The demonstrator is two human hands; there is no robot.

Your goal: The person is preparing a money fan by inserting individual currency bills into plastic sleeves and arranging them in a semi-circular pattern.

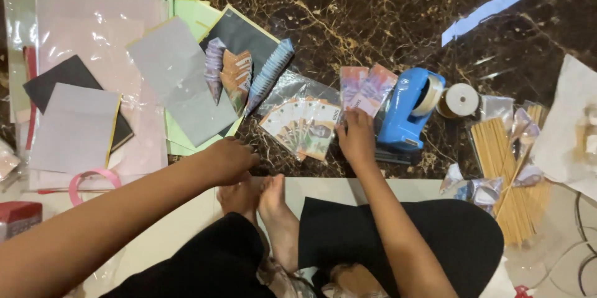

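Observation:
My right hand (356,135) rests on the dark marble floor, its fingers on the lower edge of a small stack of pink and purple banknotes (367,89). Just left of it lies a fan of greenish banknotes (303,125). My left hand (231,160) is curled above my bare feet (264,204), next to the edge of the paper sheets, and I cannot see anything in it. Folded banknote cones (227,74) and a blue rolled cone (269,74) lie on a black sheet further back.
A blue tape dispenser (407,111) stands right of my right hand, a ribbon spool (460,100) beside it. Wooden skewers (507,167) and plastic wrappers lie at the right. Grey, pink, black and green paper sheets (174,83) cover the left. A pink ribbon (93,180) lies near the left edge.

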